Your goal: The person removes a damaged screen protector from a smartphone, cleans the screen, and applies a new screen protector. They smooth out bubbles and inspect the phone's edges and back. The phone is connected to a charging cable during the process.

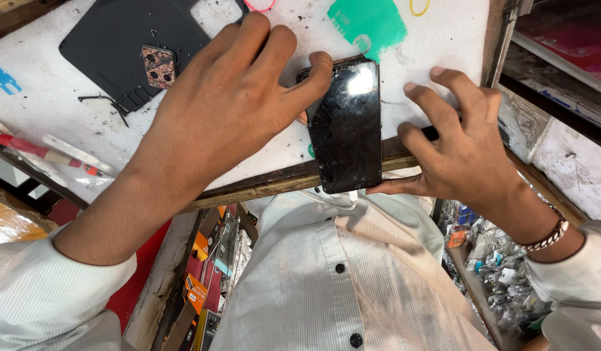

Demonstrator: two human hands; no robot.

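A black smartphone (347,127) with a cracked, glossy screen lies on the white worktop (437,39), its near end hanging over the wooden front edge. My left hand (232,97) presses down on the phone's far left corner with its fingertips. My right hand (459,143) rests beside the phone's right side, the thumb touching its near corner and the fingers spread on the worktop.
A dark grey mat (128,39) with a small copper camera-module part (159,66) lies at the far left. A red-and-white tool (47,155) sits at the left edge. A green plastic card (368,23) is behind the phone. Shelves of small parts (502,273) stand below right.
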